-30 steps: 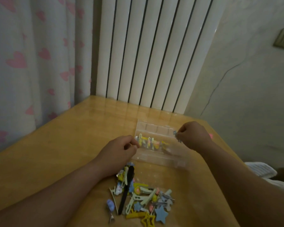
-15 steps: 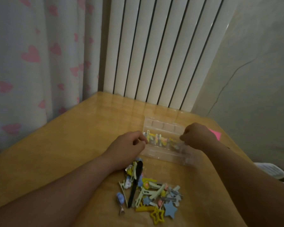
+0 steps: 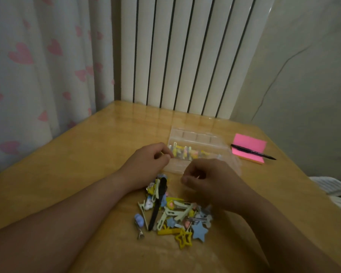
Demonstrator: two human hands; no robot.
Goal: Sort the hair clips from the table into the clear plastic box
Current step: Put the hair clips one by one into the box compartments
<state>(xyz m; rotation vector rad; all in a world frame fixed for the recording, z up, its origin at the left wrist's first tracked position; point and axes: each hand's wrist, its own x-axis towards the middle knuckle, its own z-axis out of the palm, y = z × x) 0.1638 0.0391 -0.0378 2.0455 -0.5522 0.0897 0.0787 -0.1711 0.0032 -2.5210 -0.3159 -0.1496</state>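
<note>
Right hand is hovering curled over the hair clips, can't tell if gripping one; they're looking light, stiff, slippery, so probably pinching mid-body.

The right hand is smeared by motion. Its curled fingers cannot be read, and it covers the near right corner of the clear plastic box and part of the hair clips heaped on the worktop. Whether the left hand pinches anything is unclear. A white cloth is cut off at the right edge.
</note>
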